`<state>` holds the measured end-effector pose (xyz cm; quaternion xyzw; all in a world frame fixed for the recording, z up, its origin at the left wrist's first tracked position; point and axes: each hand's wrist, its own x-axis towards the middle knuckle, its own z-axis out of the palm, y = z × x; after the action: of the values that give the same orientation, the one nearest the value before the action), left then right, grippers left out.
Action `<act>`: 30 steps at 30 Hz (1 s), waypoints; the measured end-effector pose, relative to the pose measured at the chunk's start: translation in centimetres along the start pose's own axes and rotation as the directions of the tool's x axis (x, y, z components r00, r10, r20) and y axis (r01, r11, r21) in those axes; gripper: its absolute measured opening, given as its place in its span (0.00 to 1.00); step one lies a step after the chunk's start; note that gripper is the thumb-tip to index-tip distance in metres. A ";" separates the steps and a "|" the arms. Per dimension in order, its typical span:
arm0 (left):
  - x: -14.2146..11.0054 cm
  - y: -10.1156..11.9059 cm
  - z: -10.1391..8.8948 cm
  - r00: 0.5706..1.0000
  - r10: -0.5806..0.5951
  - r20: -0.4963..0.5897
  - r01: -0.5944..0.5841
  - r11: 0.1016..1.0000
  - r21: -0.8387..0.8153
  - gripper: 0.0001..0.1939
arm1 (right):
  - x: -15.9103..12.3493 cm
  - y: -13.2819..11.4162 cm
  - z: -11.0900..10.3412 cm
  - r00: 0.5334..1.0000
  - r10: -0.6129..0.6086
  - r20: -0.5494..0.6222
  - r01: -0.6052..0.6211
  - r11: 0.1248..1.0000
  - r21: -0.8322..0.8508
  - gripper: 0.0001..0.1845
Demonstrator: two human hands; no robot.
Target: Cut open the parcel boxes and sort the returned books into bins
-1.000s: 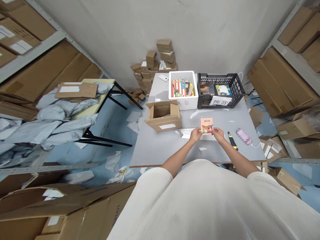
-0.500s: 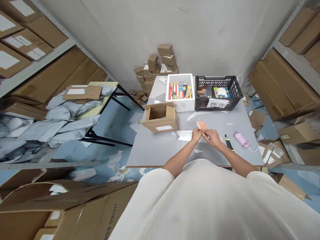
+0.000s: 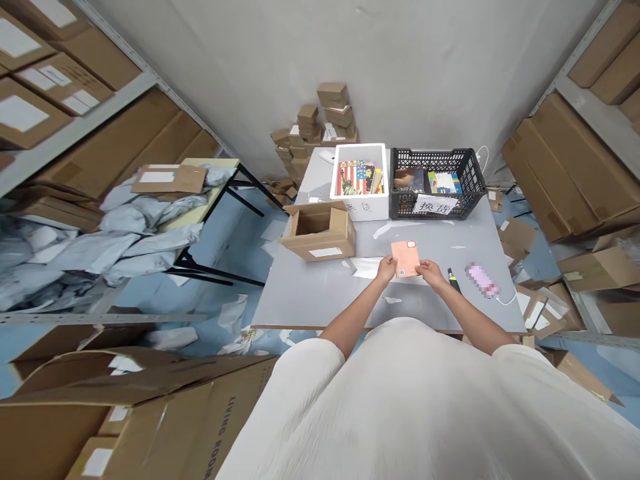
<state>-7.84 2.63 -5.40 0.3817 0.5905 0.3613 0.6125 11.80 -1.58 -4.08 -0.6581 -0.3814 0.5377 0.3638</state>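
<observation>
Both left grip and right grip pinch the pink book, right of frame centre. Light, edge-only contact should leave its barcode uncovered.

Soft, fairly bright light falls evenly over the surface; its source is out of view. The wall behind the surface shows a flat grey with gentle shading. At the near side of the surface, the shirt is palest, its folds washed faint. The inside of the carton on the surface is dimmer. Wide-angle distortion tilts and stretches the shelves left and right of the surface. Bags left of it look smeared. Pixelation hides the pink item on the surface.
</observation>
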 end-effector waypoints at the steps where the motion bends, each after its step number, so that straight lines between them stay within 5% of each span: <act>1: 0.0 0.1 -0.1 1.000 -0.007 -0.018 0.007 1.000 0.019 0.05 | 0.0 -0.2 0.1 1.000 -0.016 -0.013 0.016 1.000 0.003 0.17; 5: -0.4 0.5 -0.2 0.987 0.017 -0.157 -0.001 0.995 0.103 0.08 | 0.1 -1.1 0.4 0.991 -0.097 -0.094 0.091 0.993 -0.071 0.16; 8: -1.0 0.7 0.7 1.000 -0.013 0.000 0.013 1.000 0.017 0.08 | -0.4 -1.7 0.8 0.971 -0.214 -0.111 0.188 0.961 -0.204 0.16; 11: -1.5 0.8 1.8 0.988 0.028 0.151 -0.008 0.991 -0.134 0.15 | -1.3 -2.0 1.3 0.916 -0.402 -0.019 0.363 0.847 -0.388 0.17; 14: -1.6 0.9 2.3 0.989 0.066 0.135 -0.033 0.973 -0.229 0.23 | -1.9 -2.1 1.8 0.856 -0.504 0.115 0.485 0.706 -0.516 0.19; 18: -1.1 1.2 1.7 0.997 0.031 0.073 -0.008 0.956 -0.294 0.22 | -1.8 -1.9 2.2 0.816 -0.546 0.188 0.552 0.641 -0.533 0.19; 23: -0.4 1.6 0.5 0.999 -0.023 -0.033 0.014 0.972 -0.234 0.18 | -0.6 -0.9 1.1 0.865 -0.499 0.047 0.449 0.730 -0.515 0.24; 30: 0.1 1.3 0.7 0.999 -0.022 -0.029 0.019 0.994 -0.104 0.16 | 0.4 -0.1 -0.8 0.989 -0.151 -0.006 0.147 0.968 -0.203 0.22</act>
<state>-7.15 3.30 -4.29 0.3379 0.5840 0.3909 0.6260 12.58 -1.24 -4.04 -0.6667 -0.4783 0.4605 0.3386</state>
